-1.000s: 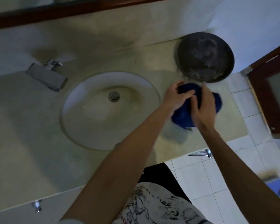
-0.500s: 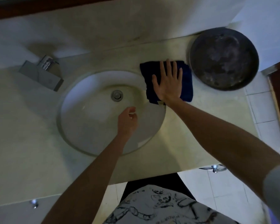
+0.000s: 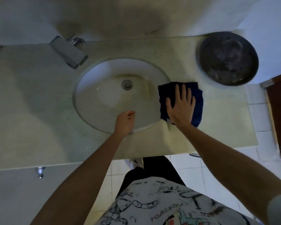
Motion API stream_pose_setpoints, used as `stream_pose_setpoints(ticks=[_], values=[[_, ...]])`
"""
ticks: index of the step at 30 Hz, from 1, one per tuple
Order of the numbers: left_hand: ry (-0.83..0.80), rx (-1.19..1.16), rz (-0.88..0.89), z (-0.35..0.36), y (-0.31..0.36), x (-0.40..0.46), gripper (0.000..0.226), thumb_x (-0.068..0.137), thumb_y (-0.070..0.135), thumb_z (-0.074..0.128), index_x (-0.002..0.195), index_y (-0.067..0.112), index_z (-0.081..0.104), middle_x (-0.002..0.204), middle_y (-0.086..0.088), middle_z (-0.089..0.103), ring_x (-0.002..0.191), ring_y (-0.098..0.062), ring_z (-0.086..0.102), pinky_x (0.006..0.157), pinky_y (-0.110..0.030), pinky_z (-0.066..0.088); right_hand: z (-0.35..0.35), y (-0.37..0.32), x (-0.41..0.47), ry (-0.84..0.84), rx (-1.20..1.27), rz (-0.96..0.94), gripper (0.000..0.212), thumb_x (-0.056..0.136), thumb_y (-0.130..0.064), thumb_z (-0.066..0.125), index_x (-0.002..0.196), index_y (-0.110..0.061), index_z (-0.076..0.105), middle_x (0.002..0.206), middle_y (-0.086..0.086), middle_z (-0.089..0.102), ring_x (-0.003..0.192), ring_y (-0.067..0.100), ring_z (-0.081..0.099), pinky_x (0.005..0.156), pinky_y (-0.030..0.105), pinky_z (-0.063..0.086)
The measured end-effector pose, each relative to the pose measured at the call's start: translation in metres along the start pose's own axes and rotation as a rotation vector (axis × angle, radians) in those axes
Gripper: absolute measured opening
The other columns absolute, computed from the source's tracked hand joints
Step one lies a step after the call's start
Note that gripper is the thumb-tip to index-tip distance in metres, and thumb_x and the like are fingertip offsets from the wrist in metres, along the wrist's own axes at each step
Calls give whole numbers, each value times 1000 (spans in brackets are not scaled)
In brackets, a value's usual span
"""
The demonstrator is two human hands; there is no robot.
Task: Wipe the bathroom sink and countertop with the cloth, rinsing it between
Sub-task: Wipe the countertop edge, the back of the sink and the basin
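The only writing in view is on the person's printed shirt (image 3: 152,200), at 6 o'clock in the head view. A short line of dark capital lettering (image 3: 167,214) runs across the pale fabric among cartoon drawings and a chain pattern. It appears upside down and is smeared by blur, so no word can be made out with certainty. A few looser scribbles toward 12 o'clock of the print are just as unclear. At 7 o'clock on the dark blue cloth (image 3: 198,101) hangs a small pale tag (image 3: 169,125), too small to read.
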State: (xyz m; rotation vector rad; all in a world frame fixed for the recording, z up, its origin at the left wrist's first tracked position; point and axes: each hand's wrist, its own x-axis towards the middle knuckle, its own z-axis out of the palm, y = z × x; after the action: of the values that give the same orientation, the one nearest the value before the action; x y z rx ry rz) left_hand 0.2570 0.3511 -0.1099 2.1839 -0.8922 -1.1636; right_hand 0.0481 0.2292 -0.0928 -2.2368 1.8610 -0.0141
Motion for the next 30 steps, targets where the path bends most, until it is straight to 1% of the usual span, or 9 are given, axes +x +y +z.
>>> stream_pose_setpoints(ticks=[5,7,9,12,16,18,20,26,30], values=[[-198,4,-16,4,22,-27,38,105,41,43,101,12,68,106,-12,70,99,-26,66,88,-36,50,17,-48,-107,-9,140,218,68,102,-54,28,161,-20,21,168,8,18,155,32,14,123,54,12],[-266,-46,-71,5,25,-33,47,103,49,41,116,14,69,119,-11,68,108,-27,64,96,-39,52,22,-76,-132,-56,187,249,70,102,-55,26,162,-19,17,169,8,11,155,32,8,123,54,8],[-282,-164,-127,-2,29,-36,52,101,52,47,125,10,67,125,-9,67,111,-28,65,99,-41,53,21,-92,-142,-137,232,259,71,104,-56,24,163,-20,11,170,7,2,156,30,0,123,52,2],[-382,-256,-101,-18,37,-45,49,93,53,63,115,11,71,113,-4,72,103,-23,68,99,-42,54,7,-87,-139,-223,276,253,70,104,-58,27,163,-25,8,171,3,-2,156,26,-4,123,52,3],[-385,-152,81,-24,51,-61,40,90,36,73,119,14,59,113,-4,68,101,-22,67,95,-45,55,-16,-50,-127,-267,391,145,72,98,-59,47,158,-22,31,164,2,28,150,29,24,119,51,27],[-373,-112,139,-26,62,-70,44,89,39,73,123,17,56,114,-6,69,98,-22,69,91,-47,57,-34,-30,-123,-247,602,130,67,93,-56,60,147,-18,50,144,3,57,133,26,52,105,41,45],[-386,-84,217,-26,71,-77,44,88,44,71,124,23,56,114,-6,70,97,-21,70,87,-47,59,-51,-13,-119,-267,767,137,59,90,-45,73,139,-17,58,129,2,66,118,22,63,94,31,51],[-493,-4,399,-36,108,-91,44,89,44,70,129,27,62,118,3,72,102,-11,69,94,-41,56,-106,21,-82,-451,863,-63,99,73,-24,91,155,-29,35,156,-8,39,139,11,38,102,32,40],[-520,79,502,-51,140,-95,34,92,38,70,124,26,68,110,9,73,97,-4,68,91,-31,53,-156,15,-58,-734,852,-324,92,72,-7,90,149,-26,44,140,-6,59,131,4,53,104,21,45]])
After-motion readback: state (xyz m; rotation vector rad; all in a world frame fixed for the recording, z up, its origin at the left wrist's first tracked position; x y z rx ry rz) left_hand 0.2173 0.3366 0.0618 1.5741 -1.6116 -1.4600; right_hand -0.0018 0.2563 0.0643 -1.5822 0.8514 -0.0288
